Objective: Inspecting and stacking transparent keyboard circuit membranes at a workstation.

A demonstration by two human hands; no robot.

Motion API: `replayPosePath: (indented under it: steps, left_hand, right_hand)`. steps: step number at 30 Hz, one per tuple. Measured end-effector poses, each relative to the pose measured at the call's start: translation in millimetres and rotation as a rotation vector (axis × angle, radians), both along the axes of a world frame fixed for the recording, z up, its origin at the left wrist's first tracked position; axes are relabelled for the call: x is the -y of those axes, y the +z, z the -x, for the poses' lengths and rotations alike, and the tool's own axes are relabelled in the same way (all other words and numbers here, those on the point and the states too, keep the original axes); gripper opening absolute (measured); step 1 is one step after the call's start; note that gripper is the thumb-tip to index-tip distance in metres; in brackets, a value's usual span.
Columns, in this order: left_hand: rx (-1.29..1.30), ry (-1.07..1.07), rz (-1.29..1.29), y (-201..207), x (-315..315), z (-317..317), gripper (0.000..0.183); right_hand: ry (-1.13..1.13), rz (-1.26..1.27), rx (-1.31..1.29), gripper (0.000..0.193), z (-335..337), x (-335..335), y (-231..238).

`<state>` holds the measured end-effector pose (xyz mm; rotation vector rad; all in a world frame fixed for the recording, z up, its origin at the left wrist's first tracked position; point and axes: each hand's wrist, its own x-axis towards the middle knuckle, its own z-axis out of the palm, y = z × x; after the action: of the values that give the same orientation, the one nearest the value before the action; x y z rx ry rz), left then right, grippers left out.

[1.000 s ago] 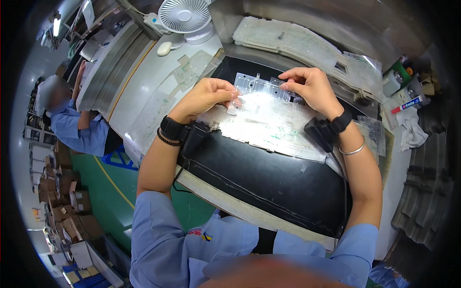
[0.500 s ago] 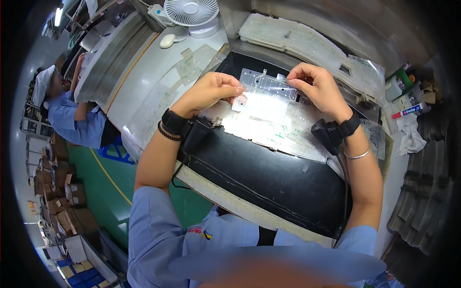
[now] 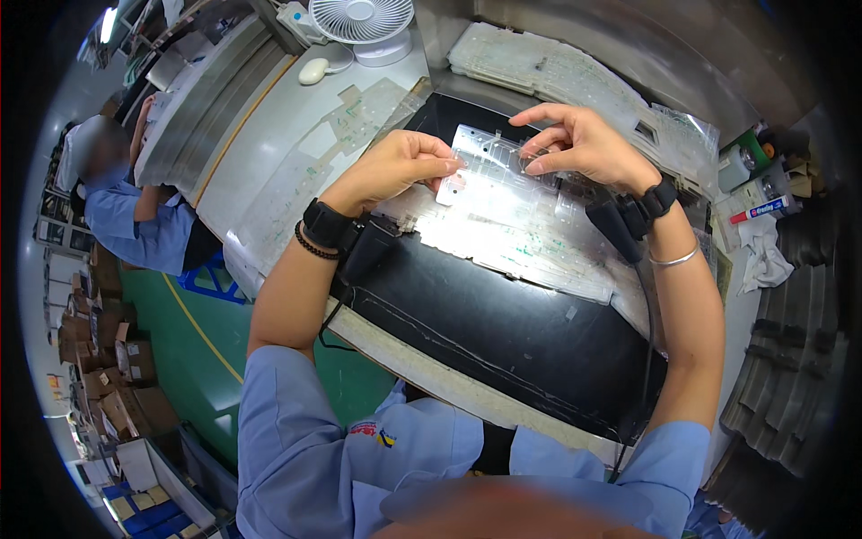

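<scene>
A clear flexible film sheet with printed fine lines and small dark dots is held up over the work surface. My left hand pinches its left edge between thumb and fingers. At the sheet's right side, my right hand has its index finger stretched out, the thumb apart from it and the other fingers curled. Glare and the fingers hide whether the right fingertips touch the film. Beneath lies a pile of similar translucent sheets with green marks, on a black mat.
More clear sheets are stacked at the back and spread on the left. A white fan and a pale mouse-shaped object stand back left. At right lie a marker and white cloth. A co-worker sits far left.
My right hand has come off the film's upper right corner and turned, its index finger now extended. The sheet has tilted. My left hand keeps its pinch in nearly the same place.
</scene>
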<state>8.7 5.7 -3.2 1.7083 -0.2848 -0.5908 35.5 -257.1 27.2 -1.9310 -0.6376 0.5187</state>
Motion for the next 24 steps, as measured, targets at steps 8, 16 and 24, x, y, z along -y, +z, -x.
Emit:
replayPosePath:
  steps: [8, 16, 24]
  left_hand:
    - [-0.01, 0.009, 0.018, -1, 0, 1, 0.012]
    - [0.042, -0.005, -0.011, -2, 0, 0, 0.013]
    - [0.045, 0.096, 0.001, 1, -9, 5, 0.013]
  right_hand:
    - [0.012, -0.045, -0.097, 0.047, -2, -19, -11]
    - [-0.446, -0.257, -0.094, 0.033, -4, 31, -14]
    - [-0.865, 0.249, 0.283, 0.027, 97, 178, -18]
